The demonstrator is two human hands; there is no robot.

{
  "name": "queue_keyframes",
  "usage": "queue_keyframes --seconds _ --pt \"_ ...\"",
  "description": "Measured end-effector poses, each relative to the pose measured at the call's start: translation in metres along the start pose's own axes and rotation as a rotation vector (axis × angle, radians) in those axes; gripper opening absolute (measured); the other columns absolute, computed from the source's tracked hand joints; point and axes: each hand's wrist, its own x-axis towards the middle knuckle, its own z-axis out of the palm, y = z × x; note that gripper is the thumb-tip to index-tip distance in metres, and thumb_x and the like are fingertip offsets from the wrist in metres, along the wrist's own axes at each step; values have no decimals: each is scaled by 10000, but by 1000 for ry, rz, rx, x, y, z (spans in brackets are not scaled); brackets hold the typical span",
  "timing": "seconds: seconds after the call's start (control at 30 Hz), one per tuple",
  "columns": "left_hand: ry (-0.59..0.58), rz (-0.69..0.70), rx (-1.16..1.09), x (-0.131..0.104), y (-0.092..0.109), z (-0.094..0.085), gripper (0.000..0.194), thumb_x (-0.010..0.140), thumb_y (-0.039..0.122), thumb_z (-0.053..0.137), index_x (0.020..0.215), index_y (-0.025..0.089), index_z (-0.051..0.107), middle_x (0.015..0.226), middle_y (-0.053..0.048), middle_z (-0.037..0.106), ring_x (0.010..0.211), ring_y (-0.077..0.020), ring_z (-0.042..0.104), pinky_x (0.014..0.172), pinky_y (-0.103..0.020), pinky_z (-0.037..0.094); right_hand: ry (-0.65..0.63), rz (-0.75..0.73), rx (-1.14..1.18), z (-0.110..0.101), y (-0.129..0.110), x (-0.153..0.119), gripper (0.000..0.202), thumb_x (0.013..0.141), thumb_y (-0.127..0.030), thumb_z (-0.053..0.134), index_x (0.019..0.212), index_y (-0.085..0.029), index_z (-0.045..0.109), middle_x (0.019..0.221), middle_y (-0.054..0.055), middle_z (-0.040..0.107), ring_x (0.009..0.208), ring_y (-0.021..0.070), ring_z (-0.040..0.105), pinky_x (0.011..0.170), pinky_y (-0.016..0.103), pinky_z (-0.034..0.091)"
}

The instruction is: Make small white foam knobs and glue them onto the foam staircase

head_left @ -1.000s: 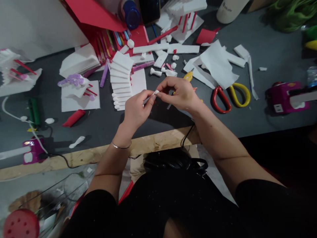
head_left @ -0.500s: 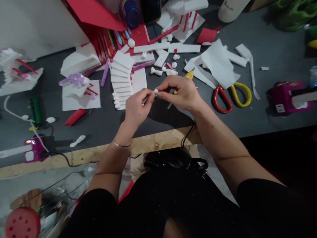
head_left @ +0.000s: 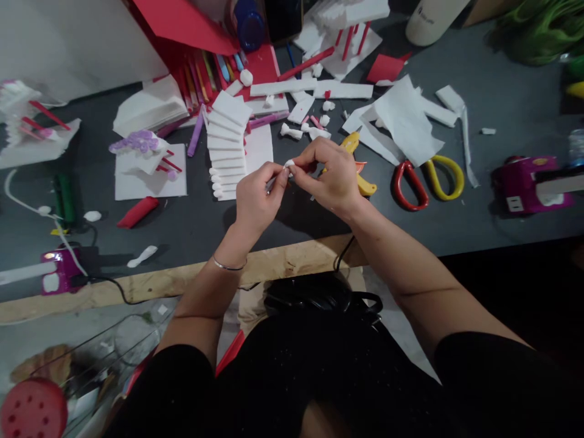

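Observation:
My left hand [head_left: 258,198] and my right hand [head_left: 331,174] meet over the dark table, fingertips pinched together. Between them is a small white lump [head_left: 289,163], mostly covered by the fingers, its material unclear. A yellow hand tool [head_left: 365,185] lies partly hidden behind my right hand. Just left of my left hand, white folded strips [head_left: 227,146] are lined up in a curved fan on white sheet material. Small twisted white pieces [head_left: 291,131] lie beyond the fingertips.
Scissors with red [head_left: 409,188] and yellow handles lie at right, blades under white scraps [head_left: 408,121]. Small white models on red sticks include one with purple trim [head_left: 139,146]. Purple box-like devices [head_left: 531,185] sit at both sides. A wooden strip [head_left: 292,258] edges the table.
My right hand has shifted slightly left, showing more of the yellow tool. Both hands still pinch the white lump. The whole view has moved a little.

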Motion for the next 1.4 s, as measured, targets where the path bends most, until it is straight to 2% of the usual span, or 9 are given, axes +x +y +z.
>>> queue_keyframes --seconds 0.13,0.27,0.4,0.5,0.63,0.77,0.93,1.17,1.4 --pt "0 0 -2 -1 -1 1 383 1078 496 478 900 221 678 796 -18 745 694 -144 634 663 -285 459 47 -115 -129 4 9 -2 231 1012 -385 612 831 -241 607 833 22 649 827 193 646 801 414 593" --pt "7 -24 -51 -2 -1 3 414 1066 547 487 895 222 677 774 -11 737 684 -138 644 636 -275 454 41 -184 -209 6 13 -4 245 1055 -381 539 861 -254 617 904 46 661 914 226 670 885 485 602" --pt "9 -78 -89 -1 -3 4 455 1050 604 485 890 225 680 745 -12 731 675 -137 658 592 -264 446 39 -235 -239 6 12 -4 223 1058 -374 548 889 -257 635 901 39 662 935 229 669 920 501 589" --pt "21 -93 -113 0 -4 3 455 1057 589 480 881 224 687 745 -13 737 672 -132 664 595 -260 459 37 -264 -215 4 8 -2 202 1061 -363 545 942 -257 668 904 32 674 918 219 672 908 492 584" --pt "32 -59 -131 1 -5 -1 385 1059 524 522 915 218 705 805 -14 766 699 -129 680 652 -259 496 -8 -221 -118 -2 1 1 212 1053 -379 547 1023 -258 719 930 36 703 910 198 677 882 442 587" --pt "28 -3 -95 1 -6 -3 343 1061 481 532 948 211 710 844 -19 774 768 -139 705 720 -263 514 -61 -117 -9 -10 -2 4 255 1042 -428 566 1004 -250 745 882 5 701 825 155 657 855 393 589" --pt "19 72 -9 0 -8 -4 344 1066 477 514 962 218 714 832 -11 757 702 -132 649 684 -271 478 -98 -48 100 -14 3 7 334 995 -560 630 1006 -258 771 883 -3 722 818 143 658 840 363 592" --pt "-16 57 -22 0 -7 -4 401 1075 527 475 1004 221 723 866 -30 773 750 -146 686 698 -281 495 -131 -69 131 -15 7 8 337 990 -564 643 1030 -268 799 915 8 747 836 147 691 816 341 597" --pt "-32 14 -80 3 -10 -2 429 1065 566 477 987 236 739 762 -26 736 696 -153 690 650 -280 490 -133 -97 34 -16 3 7 308 1020 -510 604 1029 -249 768 916 -4 711 846 142 668 863 368 593"
